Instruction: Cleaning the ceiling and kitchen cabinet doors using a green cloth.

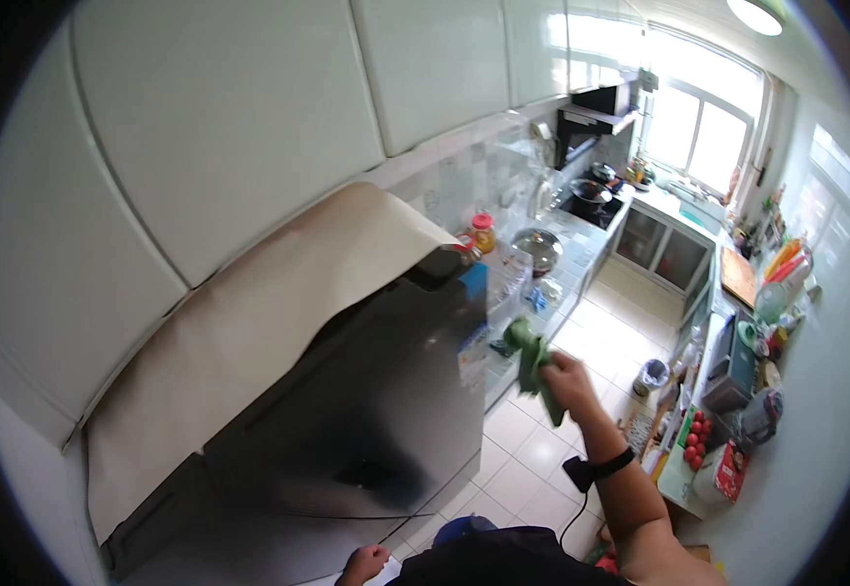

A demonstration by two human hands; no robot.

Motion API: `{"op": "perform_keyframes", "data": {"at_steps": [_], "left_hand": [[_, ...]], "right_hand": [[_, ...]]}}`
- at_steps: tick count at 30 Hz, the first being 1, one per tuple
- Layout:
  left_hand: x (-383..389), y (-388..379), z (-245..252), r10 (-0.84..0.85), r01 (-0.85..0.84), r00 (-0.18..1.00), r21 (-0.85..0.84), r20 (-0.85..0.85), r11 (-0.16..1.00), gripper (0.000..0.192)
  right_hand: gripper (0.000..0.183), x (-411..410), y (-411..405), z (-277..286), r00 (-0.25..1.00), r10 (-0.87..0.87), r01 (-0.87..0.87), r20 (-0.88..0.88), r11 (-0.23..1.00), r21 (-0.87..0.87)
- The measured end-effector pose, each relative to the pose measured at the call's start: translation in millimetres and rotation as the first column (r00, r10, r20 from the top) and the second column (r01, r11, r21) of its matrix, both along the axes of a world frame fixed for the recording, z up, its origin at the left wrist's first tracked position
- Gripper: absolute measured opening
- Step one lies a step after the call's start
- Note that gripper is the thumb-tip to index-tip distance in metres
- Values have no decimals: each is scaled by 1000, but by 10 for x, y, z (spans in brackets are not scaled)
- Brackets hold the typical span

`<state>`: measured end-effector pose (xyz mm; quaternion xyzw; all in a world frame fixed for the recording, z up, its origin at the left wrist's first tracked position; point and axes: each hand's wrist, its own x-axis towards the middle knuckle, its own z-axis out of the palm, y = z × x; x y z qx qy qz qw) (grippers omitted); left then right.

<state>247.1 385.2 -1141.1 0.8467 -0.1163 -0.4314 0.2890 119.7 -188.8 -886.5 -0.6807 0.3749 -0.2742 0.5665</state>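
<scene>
My right hand (568,381) grips a crumpled dark green cloth (533,360), blurred, in the air over the tiled floor and beside the refrigerator. A black band with a small black box is strapped on that wrist. My left hand (368,564) is low at the bottom edge of the view with its fingers curled, close to the refrigerator's lower part; whether it grips anything there cannot be made out. The dark glossy refrigerator (396,373) fills the left middle. A beige sheet (271,293) lies over its top, below white wall cabinets (234,110).
Beyond the refrigerator, a tiled counter (570,275) holds a lidded pot (537,249) and a red-lidded jar (482,233). Tomatoes (697,439) and an oven-like appliance (729,373) crowd the right-hand counter. A lined bin (651,376) stands on the floor (542,447).
</scene>
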Motion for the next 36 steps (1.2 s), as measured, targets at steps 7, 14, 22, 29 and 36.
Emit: {"op": "perform_keyframes", "data": {"at_steps": [7, 14, 22, 29, 36], "left_hand": [[267, -1200, 774, -351, 348, 932, 44, 93, 936, 40], [139, -2241, 900, -476, 513, 859, -318, 189, 798, 35], [-50, -2688, 1077, -60, -161, 831, -342, -553, 926, 36], [398, -2447, -231, -375, 500, 866, -560, 331, 661, 39], [250, -2820, 985, -101, -206, 839, -484, -535, 851, 32]], "right_hand": [[42, -384, 477, -1856, 894, 212, -53, -394, 924, 378], [50, -376, 1119, -2258, 731, 576, -387, -366, 791, 473], [41, -416, 1614, -1670, 764, 639, -583, -91, 743, 327], [47, -388, 1675, -2539, 736, 569, -516, -367, 822, 241], [30, -300, 1676, -1546, 911, 346, -313, -226, 935, 168]]}}
